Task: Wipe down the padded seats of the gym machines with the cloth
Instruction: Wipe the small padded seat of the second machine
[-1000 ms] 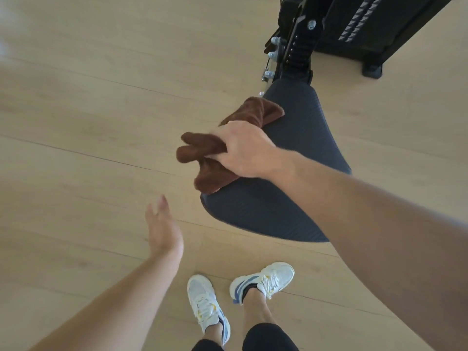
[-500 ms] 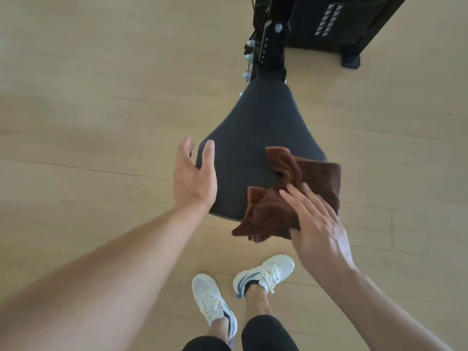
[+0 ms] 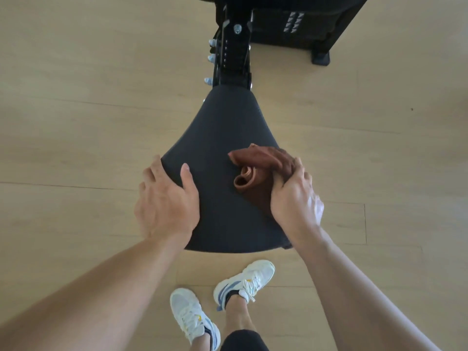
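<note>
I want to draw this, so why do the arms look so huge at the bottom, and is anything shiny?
Head view: the wide-angle lens stretches the edges, so the forearms balloon near the bottom corners; bright light puts a shiny patch on the right hand; the seat looks matte with no glare; the cloth and left hand look sharp.

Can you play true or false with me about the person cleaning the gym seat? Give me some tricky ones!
1. The brown cloth lies on the dark padded seat. True.
2. The left hand holds the cloth. False: the right hand presses it down; the left hand rests bare on the seat's left edge.
3. The cloth is spread flat. False: it is bunched and rolled.
4. The person wears white sneakers. True.
5. The floor is green carpet. False: it is light wood.
</note>
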`<state>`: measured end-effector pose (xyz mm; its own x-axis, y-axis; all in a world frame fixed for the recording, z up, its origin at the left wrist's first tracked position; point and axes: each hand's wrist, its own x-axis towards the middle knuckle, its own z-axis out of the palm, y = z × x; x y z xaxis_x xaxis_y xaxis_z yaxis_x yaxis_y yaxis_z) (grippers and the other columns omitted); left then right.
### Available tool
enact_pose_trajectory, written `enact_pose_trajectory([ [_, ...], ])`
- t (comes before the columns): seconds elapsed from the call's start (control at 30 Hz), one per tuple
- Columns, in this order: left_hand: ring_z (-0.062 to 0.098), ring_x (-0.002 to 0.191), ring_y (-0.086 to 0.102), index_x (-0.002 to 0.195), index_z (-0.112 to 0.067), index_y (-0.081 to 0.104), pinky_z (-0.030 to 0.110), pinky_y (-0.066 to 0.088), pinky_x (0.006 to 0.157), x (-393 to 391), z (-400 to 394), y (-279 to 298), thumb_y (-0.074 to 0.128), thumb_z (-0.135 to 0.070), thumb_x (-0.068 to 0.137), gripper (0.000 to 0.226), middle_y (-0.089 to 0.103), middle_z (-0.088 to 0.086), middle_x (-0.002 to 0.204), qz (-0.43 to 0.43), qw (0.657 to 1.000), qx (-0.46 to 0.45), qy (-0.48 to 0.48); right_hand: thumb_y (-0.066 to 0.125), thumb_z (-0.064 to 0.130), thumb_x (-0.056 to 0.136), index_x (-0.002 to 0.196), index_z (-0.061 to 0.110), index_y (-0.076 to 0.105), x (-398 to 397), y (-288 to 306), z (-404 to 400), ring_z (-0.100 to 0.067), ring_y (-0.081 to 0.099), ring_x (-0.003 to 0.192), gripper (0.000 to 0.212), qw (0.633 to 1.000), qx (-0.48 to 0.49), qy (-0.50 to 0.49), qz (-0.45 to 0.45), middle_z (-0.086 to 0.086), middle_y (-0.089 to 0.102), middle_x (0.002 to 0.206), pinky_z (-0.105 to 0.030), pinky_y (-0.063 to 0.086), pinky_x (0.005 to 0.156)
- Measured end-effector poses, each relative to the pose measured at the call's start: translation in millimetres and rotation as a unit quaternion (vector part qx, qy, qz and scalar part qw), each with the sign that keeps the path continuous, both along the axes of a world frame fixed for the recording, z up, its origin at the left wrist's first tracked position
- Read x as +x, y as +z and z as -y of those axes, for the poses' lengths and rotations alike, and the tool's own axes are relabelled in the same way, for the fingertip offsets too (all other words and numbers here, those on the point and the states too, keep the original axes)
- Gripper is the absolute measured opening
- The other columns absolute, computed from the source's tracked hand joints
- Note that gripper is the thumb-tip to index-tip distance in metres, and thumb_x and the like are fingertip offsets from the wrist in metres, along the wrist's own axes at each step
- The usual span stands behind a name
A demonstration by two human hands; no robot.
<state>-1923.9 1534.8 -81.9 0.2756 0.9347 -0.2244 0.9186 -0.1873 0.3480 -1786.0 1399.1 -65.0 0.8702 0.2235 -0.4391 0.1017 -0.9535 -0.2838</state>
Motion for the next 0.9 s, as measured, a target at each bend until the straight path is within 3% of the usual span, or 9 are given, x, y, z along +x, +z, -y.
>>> enact_pose_trajectory([
  [0.07,0.034,0.12,0.054,0.15,-0.017,0.029,0.049,0.045,0.087,2,0,0,0.03,-0.056,0.1,0.064,0.05,0.009,0.141,-0.018,1.0,-0.007,0.001,0.033,0.052,0.104,0.134,0.018,0.049,24,1,-17,-0.041,0.061,0.115,0.049,1.0,-0.01,-0.009,-0.008,-0.013,0.063,0.129,-0.046,0.042,0.092],
  [0.13,0.033,0.12,0.053,0.151,-0.018,0.029,0.05,0.045,0.089,3,-2,-1,0.028,-0.056,0.099,0.064,0.05,0.008,0.142,-0.028,0.999,-0.015,0.007,0.035,0.05,0.103,0.125,0.018,0.056,46,0,-43,-0.038,0.062,0.113,0.045,1.0,0.002,-0.025,-0.012,-0.012,0.068,0.122,-0.041,0.041,0.086],
  [0.23,0.032,0.12,0.054,0.15,-0.02,0.029,0.049,0.046,0.089,2,-2,-2,0.028,-0.058,0.098,0.064,0.05,0.006,0.142,-0.03,0.999,-0.015,0.011,0.038,0.052,0.101,0.13,0.021,0.057,78,-7,-104,-0.034,0.062,0.115,0.046,0.997,0.063,-0.02,-0.044,-0.008,0.067,0.127,-0.037,0.038,0.084],
  [0.37,0.031,0.121,0.053,0.149,-0.02,0.032,0.048,0.046,0.088,4,-3,-2,0.03,-0.056,0.098,0.063,0.051,0.006,0.14,-0.032,0.999,-0.015,0.017,0.042,0.058,0.098,0.14,0.03,0.049,103,-22,-154,-0.033,0.061,0.118,0.051,0.988,0.11,0.082,-0.069,-0.003,0.065,0.13,-0.042,0.047,0.098],
  [0.47,0.031,0.12,0.053,0.148,-0.02,0.033,0.048,0.046,0.087,4,-4,0,0.032,-0.057,0.097,0.062,0.052,0.006,0.139,-0.033,0.999,-0.028,0.02,0.049,0.057,0.091,0.146,0.042,0.043,104,-22,-114,-0.029,0.063,0.118,0.057,0.978,0.121,0.144,-0.085,0.0,0.068,0.128,-0.044,0.049,0.099],
  [0.6,0.031,0.119,0.054,0.147,-0.021,0.033,0.049,0.047,0.086,5,-3,3,0.033,-0.056,0.097,0.061,0.052,0.005,0.138,-0.029,0.999,-0.036,0.028,0.054,0.049,0.097,0.142,0.04,0.05,74,-10,-14,-0.029,0.064,0.117,0.046,0.982,0.09,0.117,-0.118,-0.003,0.07,0.125,-0.039,0.05,0.094],
  [0.73,0.03,0.117,0.055,0.146,-0.019,0.034,0.047,0.047,0.086,4,-4,2,0.035,-0.054,0.098,0.059,0.054,0.007,0.136,-0.019,0.999,-0.036,0.024,0.051,0.049,0.099,0.135,0.039,0.05,20,-8,3,-0.025,0.064,0.112,0.038,0.99,0.123,-0.055,-0.052,0.007,0.068,0.121,-0.034,0.041,0.085],
  [0.8,0.03,0.116,0.055,0.146,-0.019,0.035,0.046,0.047,0.087,3,-3,2,0.036,-0.054,0.098,0.059,0.055,0.006,0.135,-0.019,0.999,-0.037,0.026,0.05,0.044,0.1,0.134,0.034,0.049,12,-8,-14,-0.029,0.063,0.112,0.036,0.996,0.069,-0.052,0.01,0.003,0.067,0.122,-0.033,0.034,0.08],
  [0.9,0.029,0.115,0.056,0.147,-0.021,0.034,0.045,0.047,0.088,3,-3,2,0.036,-0.056,0.097,0.061,0.055,0.004,0.135,-0.014,0.999,-0.034,0.025,0.052,0.037,0.101,0.136,0.031,0.05,24,-6,-47,-0.03,0.062,0.113,0.035,0.994,0.087,-0.002,0.068,0.002,0.064,0.127,-0.037,0.037,0.081],
])
